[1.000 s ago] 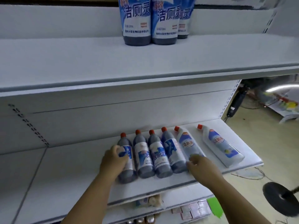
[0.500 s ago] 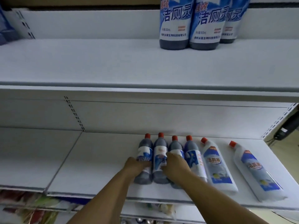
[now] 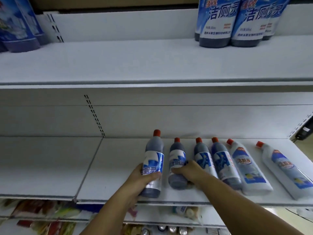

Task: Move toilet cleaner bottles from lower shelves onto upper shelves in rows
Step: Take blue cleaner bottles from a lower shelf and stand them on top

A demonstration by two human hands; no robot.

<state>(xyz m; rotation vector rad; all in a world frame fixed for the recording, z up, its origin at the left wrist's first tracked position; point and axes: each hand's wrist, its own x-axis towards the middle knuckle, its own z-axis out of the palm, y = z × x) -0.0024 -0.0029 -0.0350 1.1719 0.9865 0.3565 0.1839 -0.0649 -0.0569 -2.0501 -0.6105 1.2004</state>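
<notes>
At the front of the lower shelf (image 3: 118, 167), the first dark bottle (image 3: 155, 156) is gripped by the left hand (image 3: 144, 177) and tipped up, likely so it can be carried higher. The next bottle (image 3: 177, 161), lying flat on that shelf, is gripped by the right hand (image 3: 184, 172) for the same trip.

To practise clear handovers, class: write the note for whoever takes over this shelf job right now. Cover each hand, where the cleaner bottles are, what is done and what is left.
Left hand grips the leftmost dark bottle, neck raised above the row. Right hand grips the second dark bottle, lying on the lower shelf.
Beside them lie two more dark bottles and two white bottles.
Done: a cluster of dark bottles stands at the right end of the upper shelf.
Left: all six below go up, in rows.
</notes>
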